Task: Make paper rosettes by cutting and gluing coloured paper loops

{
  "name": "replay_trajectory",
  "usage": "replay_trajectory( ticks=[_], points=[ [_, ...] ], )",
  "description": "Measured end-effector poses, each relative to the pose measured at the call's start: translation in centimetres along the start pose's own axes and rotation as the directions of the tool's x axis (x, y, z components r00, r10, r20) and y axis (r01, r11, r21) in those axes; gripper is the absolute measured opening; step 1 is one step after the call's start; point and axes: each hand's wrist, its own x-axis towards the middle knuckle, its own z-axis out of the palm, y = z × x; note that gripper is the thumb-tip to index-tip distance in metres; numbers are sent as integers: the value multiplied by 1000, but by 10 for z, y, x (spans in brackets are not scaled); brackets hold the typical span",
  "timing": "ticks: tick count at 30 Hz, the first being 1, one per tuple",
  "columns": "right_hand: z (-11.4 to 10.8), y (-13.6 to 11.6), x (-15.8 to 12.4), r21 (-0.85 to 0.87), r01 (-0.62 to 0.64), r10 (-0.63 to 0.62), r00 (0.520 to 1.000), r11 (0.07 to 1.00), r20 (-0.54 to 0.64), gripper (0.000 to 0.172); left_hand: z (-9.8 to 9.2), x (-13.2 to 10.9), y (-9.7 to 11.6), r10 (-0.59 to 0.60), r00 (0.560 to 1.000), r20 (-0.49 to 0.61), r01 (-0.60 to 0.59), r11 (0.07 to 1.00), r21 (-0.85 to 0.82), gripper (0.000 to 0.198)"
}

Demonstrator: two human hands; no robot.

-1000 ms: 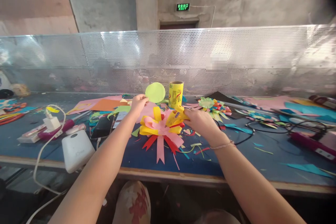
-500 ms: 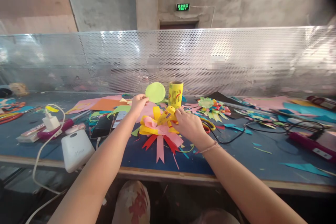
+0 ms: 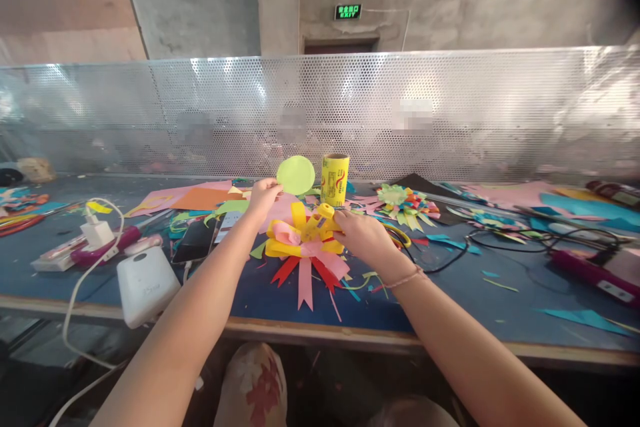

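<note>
Yellow tool, one, in right hand

Just behind the right hand, a thin bracelet is worn; below the grip, pale legwear is marked with red!

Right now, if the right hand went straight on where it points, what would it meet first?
Most likely the paper flower: the yellow tool in the right hand overlaps it in view, though depth leaves any contact uncertain.
</note>
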Motion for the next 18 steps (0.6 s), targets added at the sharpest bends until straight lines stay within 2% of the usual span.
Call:
replay_trajectory(
  ticks=[18],
  points=[
    [-4, 11, -2, 24, 21, -21, 1000, 999, 10, 13, -2, 3, -4, 7, 1000, 10, -7, 1000, 14, 8]
  ],
)
